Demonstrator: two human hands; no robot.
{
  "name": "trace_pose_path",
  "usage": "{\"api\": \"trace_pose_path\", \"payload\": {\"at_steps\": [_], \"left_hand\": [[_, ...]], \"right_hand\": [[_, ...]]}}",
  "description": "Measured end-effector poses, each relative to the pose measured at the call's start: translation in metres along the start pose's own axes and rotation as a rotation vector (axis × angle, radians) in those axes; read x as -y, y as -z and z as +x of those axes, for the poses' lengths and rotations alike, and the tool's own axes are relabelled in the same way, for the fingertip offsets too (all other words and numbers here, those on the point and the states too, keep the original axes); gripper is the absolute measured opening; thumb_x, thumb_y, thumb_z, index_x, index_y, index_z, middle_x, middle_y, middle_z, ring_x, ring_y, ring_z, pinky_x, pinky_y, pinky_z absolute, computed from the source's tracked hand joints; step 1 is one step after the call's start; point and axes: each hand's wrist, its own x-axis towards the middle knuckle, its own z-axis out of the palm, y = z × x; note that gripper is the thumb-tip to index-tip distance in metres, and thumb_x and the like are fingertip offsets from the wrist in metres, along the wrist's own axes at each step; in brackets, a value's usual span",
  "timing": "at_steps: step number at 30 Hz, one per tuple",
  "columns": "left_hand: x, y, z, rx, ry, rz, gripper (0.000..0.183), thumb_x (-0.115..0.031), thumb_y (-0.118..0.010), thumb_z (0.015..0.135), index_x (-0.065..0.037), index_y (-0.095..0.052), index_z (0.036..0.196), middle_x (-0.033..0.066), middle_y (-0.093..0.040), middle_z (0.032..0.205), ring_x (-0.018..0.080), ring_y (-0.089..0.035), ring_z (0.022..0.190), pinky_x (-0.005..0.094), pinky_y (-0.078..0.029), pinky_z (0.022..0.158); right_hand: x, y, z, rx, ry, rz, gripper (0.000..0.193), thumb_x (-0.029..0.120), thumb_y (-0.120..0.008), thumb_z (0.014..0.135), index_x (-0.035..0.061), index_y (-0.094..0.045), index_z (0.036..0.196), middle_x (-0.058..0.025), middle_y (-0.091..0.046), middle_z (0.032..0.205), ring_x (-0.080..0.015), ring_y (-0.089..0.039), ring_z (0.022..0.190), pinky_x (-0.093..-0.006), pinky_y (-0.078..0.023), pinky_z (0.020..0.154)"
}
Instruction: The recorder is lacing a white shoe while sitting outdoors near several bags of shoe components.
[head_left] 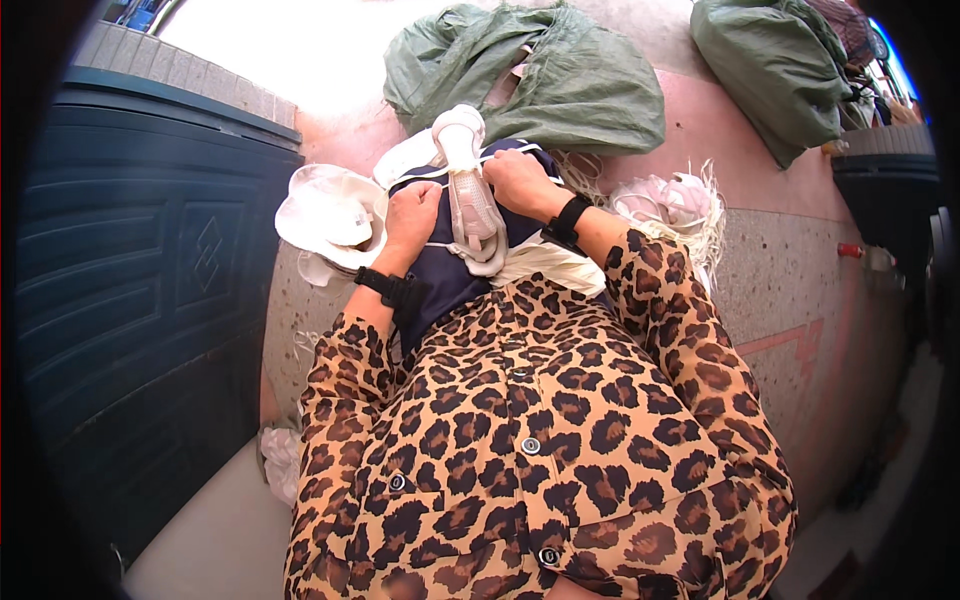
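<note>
A white and pale pink mesh shoe point(474, 200) lies lengthwise over my lap, on dark navy cloth point(440, 285). Both my hands are closed in fists on either side of it. My left hand point(412, 215) is just left of the shoe, with a white shoelace running between them. To the right of the shoe, my right hand point(522, 183) grips the lace's other side, its fingers curled in. A bundle of cream laces point(550, 268) rests across my lap below my right wrist. What lies inside my fists is mostly hidden.
A white rounded piece point(325, 215) sits left of my knees. Pink and white shoe pieces with loose laces point(672, 202) lie at right. Green sacks point(590, 85) stand ahead, another sack point(765, 75) at far right. A dark blue panelled door point(140, 240) flanks my left.
</note>
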Motion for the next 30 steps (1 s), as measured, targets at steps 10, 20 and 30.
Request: {"api": "trace_pose_path", "payload": {"at_steps": [10,20,30], "left_hand": [[-0.011,-0.004,0.002,-0.114,-0.341,0.411,0.013,-0.016,-0.051,0.076,-0.009,-0.06,0.07,0.0083,-0.061,0.07,0.0262,-0.058,0.074,0.0422,-0.038,0.062],[-0.023,0.006,0.016,0.139,-0.445,0.77,0.013,-0.016,-0.05,0.076,-0.008,-0.059,0.071,0.0073,-0.061,0.075,0.0258,-0.056,0.08,0.0425,-0.039,0.07],[-0.024,-0.014,-0.012,-0.212,-0.347,0.646,0.021,-0.028,-0.06,0.075,-0.007,-0.062,0.071,0.007,-0.061,0.071,0.0263,-0.052,0.078,0.0423,-0.036,0.063]], "right_hand": [[0.009,0.002,0.002,-0.098,0.268,-0.32,0.009,0.013,-0.053,0.071,0.009,-0.06,0.074,-0.0039,-0.058,0.079,-0.0205,-0.055,0.08,-0.0389,-0.039,0.07],[0.002,-0.006,-0.003,-0.109,-0.074,-0.011,0.019,0.026,-0.06,0.074,0.0066,-0.063,0.073,-0.0103,-0.059,0.075,-0.0265,-0.058,0.077,-0.0399,-0.043,0.065],[0.019,0.009,-0.02,-0.06,-0.077,-0.147,0.027,0.031,-0.055,0.079,0.0067,-0.061,0.071,-0.0104,-0.057,0.078,-0.0265,-0.053,0.086,-0.0403,-0.038,0.066]]}}
